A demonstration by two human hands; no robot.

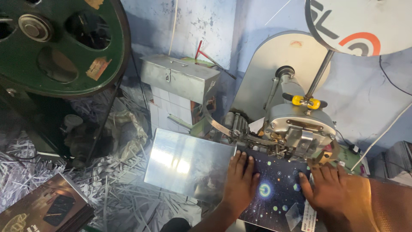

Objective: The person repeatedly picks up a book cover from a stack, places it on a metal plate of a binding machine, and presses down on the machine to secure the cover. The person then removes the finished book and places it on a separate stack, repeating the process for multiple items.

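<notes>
The person's left hand (240,182) lies flat, palm down, on a dark printed cover (274,195) scattered with small coloured dots and a glowing green ring. Its fingers (238,162) are straight and held close together, pointing away from the body toward the machine, with the fingertips at the cover's far edge, where it meets the shiny metal plate (189,165). The forearm comes up from the lower edge of the view at a slant.

The right hand (332,189) also presses palm down on the same cover, further to the right, with the fingers spread a little and the thumb angled inward toward the left hand. Its fingertips reach just beneath the grey metal head of the machine (298,129). Neither hand is closed around anything; both rest open and flat, set apart with the green ring between them.

The cover lies on the machine's working surface, its far edge tucked under the head, its near edge running out of view at the bottom.

Behind the plate stands a grey metal box (180,77) on a white stack. A large green wheel (60,43) fills the upper left corner. Paper trimmings (116,193) litter the floor to the left, beside a stack of dark booklets (47,210).
</notes>
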